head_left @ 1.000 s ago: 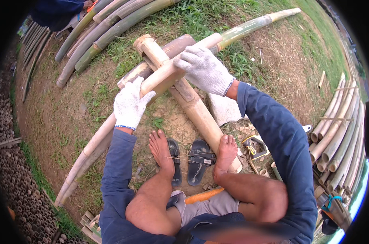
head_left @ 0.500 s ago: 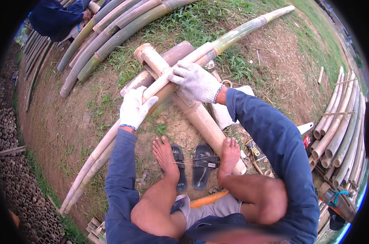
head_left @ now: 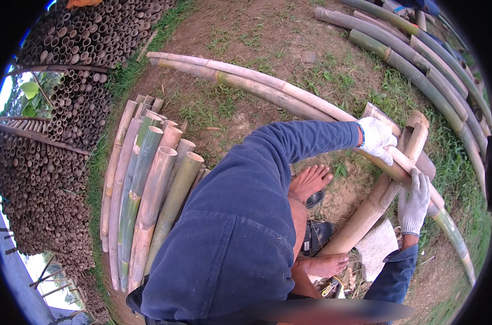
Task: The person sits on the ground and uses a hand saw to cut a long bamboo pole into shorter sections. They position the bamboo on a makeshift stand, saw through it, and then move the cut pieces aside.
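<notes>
Two long bamboo poles lie side by side and run from the far middle to the right: a slim pale pole (head_left: 256,75) and a thicker, partly green pole (head_left: 259,91). My left hand (head_left: 377,140), in a white knit glove, grips the pale pole, its thumb stretched along it. Nearer the right end, my gloved right hand (head_left: 414,203) has its fingers over the same pale pole, and its palm is partly hidden. Beneath both poles a thick bamboo prop (head_left: 365,214) with a notched top slants across a short bamboo log (head_left: 379,116). My bare foot (head_left: 324,265) rests by the prop's lower end.
Cut bamboo lengths (head_left: 162,168) stand bundled at left, before a tall stack of bamboo ends (head_left: 45,179). More long poles (head_left: 414,70) lie at upper right, near another person's dark clothing (head_left: 427,5). A pale block (head_left: 377,252) and black sandals (head_left: 317,238) lie near my feet.
My view has swung to the left, so the poles and hands now appear at the right. Both hands remain on the poles; my right hand has shifted to the near side.
</notes>
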The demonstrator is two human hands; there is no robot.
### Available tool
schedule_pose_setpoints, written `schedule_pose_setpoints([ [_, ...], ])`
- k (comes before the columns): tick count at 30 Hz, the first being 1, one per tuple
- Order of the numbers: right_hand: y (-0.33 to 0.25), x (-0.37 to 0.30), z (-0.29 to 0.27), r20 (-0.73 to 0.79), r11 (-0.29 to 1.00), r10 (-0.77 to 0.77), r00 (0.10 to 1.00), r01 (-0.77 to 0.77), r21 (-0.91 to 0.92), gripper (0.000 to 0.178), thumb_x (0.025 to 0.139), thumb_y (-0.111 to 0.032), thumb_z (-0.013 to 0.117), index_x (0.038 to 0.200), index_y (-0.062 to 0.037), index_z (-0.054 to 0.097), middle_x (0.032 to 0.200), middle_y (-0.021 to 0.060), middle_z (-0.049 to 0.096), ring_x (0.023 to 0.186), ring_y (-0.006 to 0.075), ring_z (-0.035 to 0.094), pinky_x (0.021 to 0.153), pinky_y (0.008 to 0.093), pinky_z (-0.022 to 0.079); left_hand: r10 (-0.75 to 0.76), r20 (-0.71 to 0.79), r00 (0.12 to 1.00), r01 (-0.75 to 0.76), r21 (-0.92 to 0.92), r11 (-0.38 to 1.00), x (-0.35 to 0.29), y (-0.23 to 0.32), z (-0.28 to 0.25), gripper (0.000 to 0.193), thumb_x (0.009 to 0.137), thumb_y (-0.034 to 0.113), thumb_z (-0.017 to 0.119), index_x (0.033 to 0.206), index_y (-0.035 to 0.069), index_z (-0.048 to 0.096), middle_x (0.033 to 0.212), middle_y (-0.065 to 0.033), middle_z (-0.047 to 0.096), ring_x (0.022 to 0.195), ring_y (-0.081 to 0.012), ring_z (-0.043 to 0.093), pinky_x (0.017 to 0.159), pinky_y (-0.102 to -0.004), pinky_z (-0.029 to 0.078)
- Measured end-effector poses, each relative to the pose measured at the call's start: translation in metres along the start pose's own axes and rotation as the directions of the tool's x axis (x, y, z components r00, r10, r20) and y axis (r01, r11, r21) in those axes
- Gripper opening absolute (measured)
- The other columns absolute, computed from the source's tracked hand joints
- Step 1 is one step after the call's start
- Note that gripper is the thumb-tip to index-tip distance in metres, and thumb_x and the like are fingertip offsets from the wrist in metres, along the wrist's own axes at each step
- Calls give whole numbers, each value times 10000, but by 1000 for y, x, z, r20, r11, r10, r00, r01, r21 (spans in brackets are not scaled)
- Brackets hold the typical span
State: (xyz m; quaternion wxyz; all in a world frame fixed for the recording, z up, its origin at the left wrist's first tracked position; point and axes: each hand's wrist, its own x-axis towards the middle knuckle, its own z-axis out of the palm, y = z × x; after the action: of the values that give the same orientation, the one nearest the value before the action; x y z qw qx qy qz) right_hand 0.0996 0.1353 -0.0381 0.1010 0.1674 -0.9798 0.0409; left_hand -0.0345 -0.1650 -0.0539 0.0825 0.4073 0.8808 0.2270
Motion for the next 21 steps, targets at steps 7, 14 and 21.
schedule_pose_setpoints([
  [7,-9,-13,-8,9,995,99,995,-99,-9,762,974,-152,788,1679,-67,511,1652,277,533,1595,483,441,1301,577,373,26,8,1000,-26,-10,1000,-5,-2,-8,734,998,768,639,1329,125,760,1208,-208,780,1163,-426,741,1009,-540,576],
  [14,-54,-84,-27,19,959,147,989,-147,242,596,965,-217,776,1522,-52,639,1494,227,637,1491,485,524,1234,560,456,-76,-3,997,76,119,990,1,-31,-42,639,1044,562,739,1474,91,697,1284,-216,749,1226,-410,717,1069,-495,559],
  [21,-71,-183,-15,158,844,385,909,-416,338,643,985,-279,771,1551,-29,596,1516,247,623,1455,491,549,1256,568,436,155,-438,886,-41,259,965,1,-32,-35,624,1004,489,812,1438,57,694,1346,-204,721,1224,-422,704,1064,-526,554],
])
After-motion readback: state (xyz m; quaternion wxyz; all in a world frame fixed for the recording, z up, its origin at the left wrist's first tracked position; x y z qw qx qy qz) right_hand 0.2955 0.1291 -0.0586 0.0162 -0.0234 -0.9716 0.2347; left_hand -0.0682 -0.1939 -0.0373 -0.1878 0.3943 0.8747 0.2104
